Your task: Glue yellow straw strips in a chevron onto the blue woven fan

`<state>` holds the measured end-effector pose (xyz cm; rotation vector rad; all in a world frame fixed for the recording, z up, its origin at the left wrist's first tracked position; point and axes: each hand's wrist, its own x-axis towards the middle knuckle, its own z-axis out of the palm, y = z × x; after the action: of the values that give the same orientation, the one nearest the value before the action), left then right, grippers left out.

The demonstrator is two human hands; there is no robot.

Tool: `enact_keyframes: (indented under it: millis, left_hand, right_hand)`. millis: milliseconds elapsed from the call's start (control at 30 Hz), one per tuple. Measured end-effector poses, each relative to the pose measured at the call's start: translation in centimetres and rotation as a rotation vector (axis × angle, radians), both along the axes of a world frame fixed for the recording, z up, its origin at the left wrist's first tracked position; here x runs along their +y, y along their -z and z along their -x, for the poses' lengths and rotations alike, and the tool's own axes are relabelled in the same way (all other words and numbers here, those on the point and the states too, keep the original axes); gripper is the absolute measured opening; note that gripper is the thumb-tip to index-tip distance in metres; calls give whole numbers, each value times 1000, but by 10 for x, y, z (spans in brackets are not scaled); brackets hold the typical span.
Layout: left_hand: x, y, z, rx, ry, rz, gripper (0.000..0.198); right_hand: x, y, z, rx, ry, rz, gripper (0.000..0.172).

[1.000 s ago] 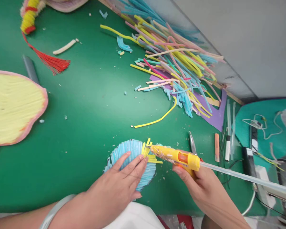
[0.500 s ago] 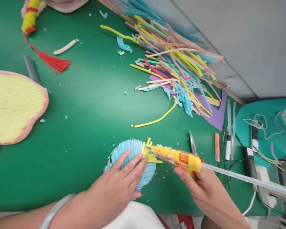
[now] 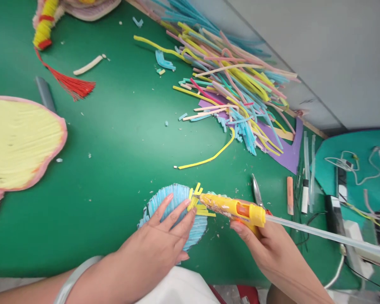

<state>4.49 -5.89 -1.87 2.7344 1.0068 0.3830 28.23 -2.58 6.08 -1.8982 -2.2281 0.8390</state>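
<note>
Blue disc (image 3: 198, 232) part. hidden under L fingers (image 3: 164, 207); yellow panel (image 3: 19, 141) cut off @ L edge.

No text, brand or number can be read. Small dark marks, perhaps lettering, show low on the side of the yellow glue gun (image 3: 223, 204), but they are too small and blurred to make out.

Open tabletop (image 3: 120, 139) centre-left, glue gun (image 3: 223, 204) blocking scissors (image 3: 256, 190)

Bright, pale glare on tabletop (image 3: 120, 147), right margin perhaps blurred
</note>
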Motion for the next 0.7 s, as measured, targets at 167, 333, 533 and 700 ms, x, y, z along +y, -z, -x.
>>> enact_keyframes:
  millis: [167,333,533,700]
  left_hand:
    - [1,-2,0,14,9,-5,46]
    - [1,-2,-1,24,11,5,44]
    - [2,-3,0,35,10,-24,48]
    - [2,-4,1,55,17,-12,48]
  right_hand:
    - [0,2,-1,9,22,15,36]
    - [1,1,-4,24,51,53,41]
    - [-2,3,-6,29,70,89,44]
    - [-4,3,-5,19,84,132,40]
